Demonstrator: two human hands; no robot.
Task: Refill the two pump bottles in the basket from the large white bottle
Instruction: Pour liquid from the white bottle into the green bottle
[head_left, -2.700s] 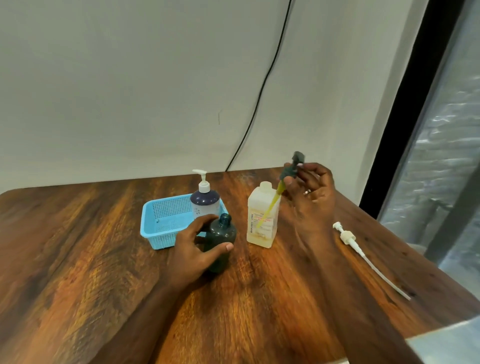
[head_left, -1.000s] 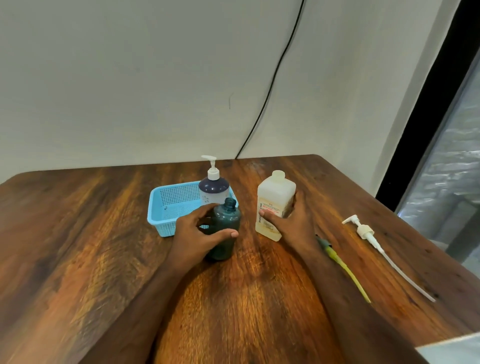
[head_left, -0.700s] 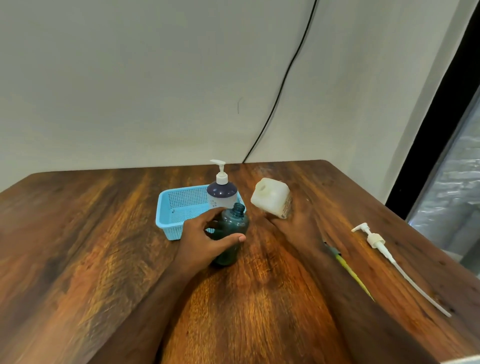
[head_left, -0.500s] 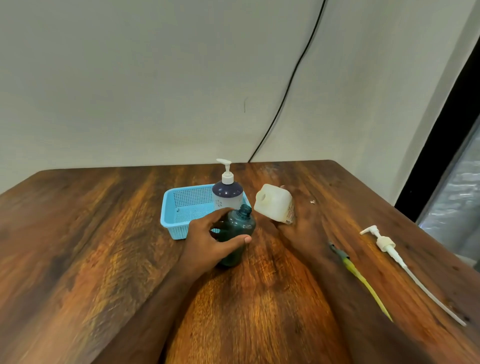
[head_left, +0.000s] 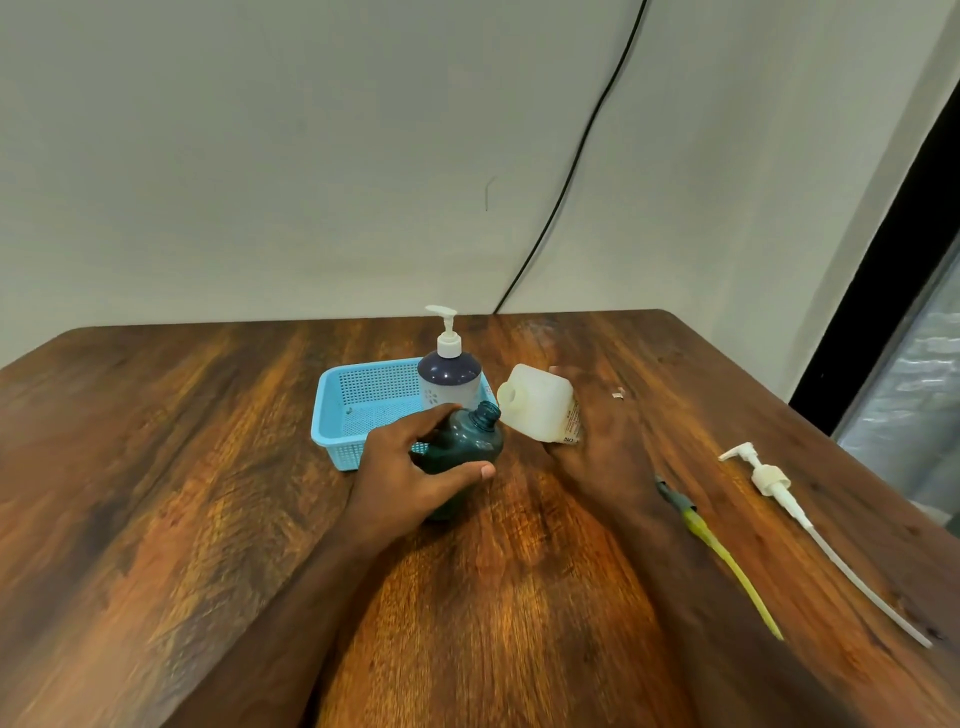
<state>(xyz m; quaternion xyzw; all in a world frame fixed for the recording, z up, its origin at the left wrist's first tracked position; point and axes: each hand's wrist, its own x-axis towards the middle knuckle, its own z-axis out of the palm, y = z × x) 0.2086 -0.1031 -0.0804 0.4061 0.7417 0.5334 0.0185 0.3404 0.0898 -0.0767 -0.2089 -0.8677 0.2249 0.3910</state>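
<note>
**K:** Grip status?

**R:** Left hand (head_left: 402, 475) wrapped around the dark teal plastic bottle (head_left: 460, 449), thumb across its front, fingers behind. Bottle stands on the brown wood-grain table (head_left: 156, 467), cap off, neck open, leaning slightly right.

**K:** Right?

**R:** Right hand (head_left: 605, 441) closed round the base end of the large white square plastic bottle (head_left: 537, 408). It's lifted and tipped left, open mouth pointing at the teal bottle's neck, just beside it. Mouths not touching. Can't tell if liquid is running.

**K:** Basket?

**R:** Light blue perforated plastic basket (head_left: 363, 410) directly behind the left hand. One pump bottle (head_left: 449, 376) upright in its right end: dark top, pale body, white pump head fitted.

**K:** Loose parts?

**R:** Two, lying on the table right of the right forearm. Dark pump head with a yellow dip tube (head_left: 719, 551) close to the arm. White pump head with a long clear tube (head_left: 800, 519) further right, apart from the first.
</note>
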